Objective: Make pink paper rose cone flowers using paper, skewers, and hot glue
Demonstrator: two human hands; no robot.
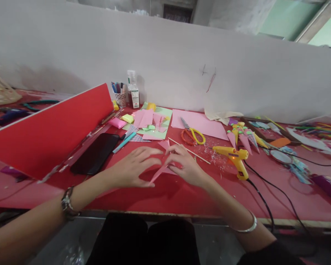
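Observation:
My right hand (186, 165) pinches a folded piece of pink paper (159, 173), held at a slant just above the red tabletop. On the other side of the paper is my left hand (138, 167), its fingers curved and apart. Its thumb is by the paper's lower tip; whether it touches cannot be made out. More pink paper (164, 144) shows behind the fingertips, partly hidden by them. A thin wooden stick (201, 156) lies just beyond my right hand.
Scissors (193, 134) lie on pink sheets (209, 123). At right are a yellow glue gun (234, 156) with its cord and several small paper cones (242, 136). A black phone (96, 154), a red board (57, 129), a pen cup (120, 99) and a bottle (134, 94) stand left.

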